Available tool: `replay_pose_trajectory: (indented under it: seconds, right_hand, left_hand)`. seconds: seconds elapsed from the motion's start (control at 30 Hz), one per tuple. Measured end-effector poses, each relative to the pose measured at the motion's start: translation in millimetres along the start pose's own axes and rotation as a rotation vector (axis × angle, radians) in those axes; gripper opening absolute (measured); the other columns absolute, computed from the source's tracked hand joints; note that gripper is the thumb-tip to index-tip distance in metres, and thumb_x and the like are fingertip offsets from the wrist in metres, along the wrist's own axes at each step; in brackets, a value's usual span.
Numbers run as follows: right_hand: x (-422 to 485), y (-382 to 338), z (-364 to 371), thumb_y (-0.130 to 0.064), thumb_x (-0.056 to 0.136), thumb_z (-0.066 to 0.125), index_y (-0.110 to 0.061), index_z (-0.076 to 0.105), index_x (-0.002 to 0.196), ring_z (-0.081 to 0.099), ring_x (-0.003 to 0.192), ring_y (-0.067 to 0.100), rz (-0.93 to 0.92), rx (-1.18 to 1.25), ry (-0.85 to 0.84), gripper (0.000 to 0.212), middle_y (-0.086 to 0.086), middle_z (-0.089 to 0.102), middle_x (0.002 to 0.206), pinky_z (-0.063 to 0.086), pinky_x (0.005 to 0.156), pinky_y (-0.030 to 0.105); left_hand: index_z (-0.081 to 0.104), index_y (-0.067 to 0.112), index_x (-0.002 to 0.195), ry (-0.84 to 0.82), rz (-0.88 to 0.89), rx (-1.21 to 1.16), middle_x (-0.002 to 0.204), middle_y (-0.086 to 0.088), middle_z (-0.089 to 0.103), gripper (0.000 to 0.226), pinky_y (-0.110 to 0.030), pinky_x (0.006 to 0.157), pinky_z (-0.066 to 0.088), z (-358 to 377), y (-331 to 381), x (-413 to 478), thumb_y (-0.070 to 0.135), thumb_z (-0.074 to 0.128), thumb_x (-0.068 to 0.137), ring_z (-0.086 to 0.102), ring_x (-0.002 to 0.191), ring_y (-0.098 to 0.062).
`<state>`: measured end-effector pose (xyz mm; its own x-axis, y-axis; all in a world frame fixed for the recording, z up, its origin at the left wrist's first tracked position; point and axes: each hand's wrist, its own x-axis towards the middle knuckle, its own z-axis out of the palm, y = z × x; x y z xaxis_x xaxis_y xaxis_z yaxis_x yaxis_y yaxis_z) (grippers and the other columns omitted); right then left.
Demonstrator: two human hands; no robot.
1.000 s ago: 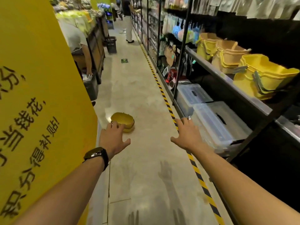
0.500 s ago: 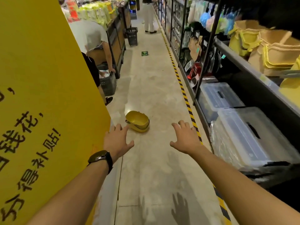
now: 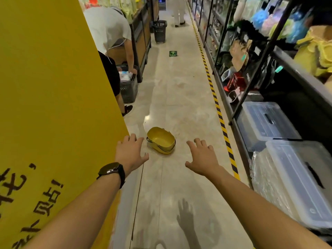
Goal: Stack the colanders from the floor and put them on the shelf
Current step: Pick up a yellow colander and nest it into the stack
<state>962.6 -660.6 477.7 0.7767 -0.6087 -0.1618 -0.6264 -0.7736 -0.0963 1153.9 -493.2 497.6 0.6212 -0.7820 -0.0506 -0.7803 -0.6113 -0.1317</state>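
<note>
Colander point(image 3: 160, 141), yellow and tipped toward me, lies on the glossy floor at frame centre, between my 2 outstretched hands and touched by neither. My left hand point(image 3: 130, 153) and right hand point(image 3: 203, 159) are both spread and empty. I see only 1 colander down there. My worry is that on slick tile a 1-sided nudge could send it skating toward the bending shopper point(image 3: 109, 36) at upper left, away from the shelf point(image 3: 294, 69) at upper right.
</note>
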Motion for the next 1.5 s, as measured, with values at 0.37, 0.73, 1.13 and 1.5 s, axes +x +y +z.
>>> replay_pose_trajectory:
  seconds: [0.37,0.73,1.13,1.5]
  right_hand:
    - [117.6,23.9,6.9,-0.049,0.082,0.062,-0.022,0.029,0.146,0.033,0.133,0.032,0.061,0.036,-0.064,0.078,0.01,0.032,0.148,0.034,0.104,0.046]
    - [244.9,55.8,10.1,-0.05,0.082,0.06,-0.021,0.027,0.147,0.033,0.132,0.03,0.031,0.097,-0.136,0.079,0.009,0.033,0.146,0.034,0.101,0.044]
    - [303.8,67.5,38.7,-0.047,0.082,0.059,-0.021,0.026,0.148,0.035,0.131,0.028,0.195,0.172,-0.229,0.078,0.007,0.031,0.148,0.035,0.099,0.041]
    - [342.3,44.9,100.8,-0.05,0.085,0.056,-0.021,0.019,0.152,0.032,0.135,0.027,0.399,0.241,-0.316,0.082,0.006,0.026,0.153,0.033,0.105,0.042]
  left_hand:
    - [0.038,0.026,0.144,-0.028,0.021,-0.01,0.132,-0.004,0.047,0.068,-0.039,0.093,0.043,15.1,-15.4,128.5,0.062,0.049,0.087,0.045,0.121,-0.025]
    - [0.04,0.027,0.145,-0.008,0.013,0.009,0.131,-0.005,0.049,0.072,-0.043,0.094,0.043,14.1,-12.8,282.3,0.064,0.052,0.085,0.047,0.118,-0.026]
    - [0.035,0.026,0.146,-0.14,0.167,0.013,0.132,-0.004,0.045,0.07,-0.041,0.095,0.042,60.2,-28.5,396.5,0.062,0.048,0.088,0.045,0.119,-0.026]
    - [0.043,0.026,0.142,-0.266,0.339,0.017,0.126,-0.004,0.051,0.067,-0.038,0.087,0.044,160.6,-52.6,481.1,0.061,0.051,0.086,0.05,0.113,-0.025]
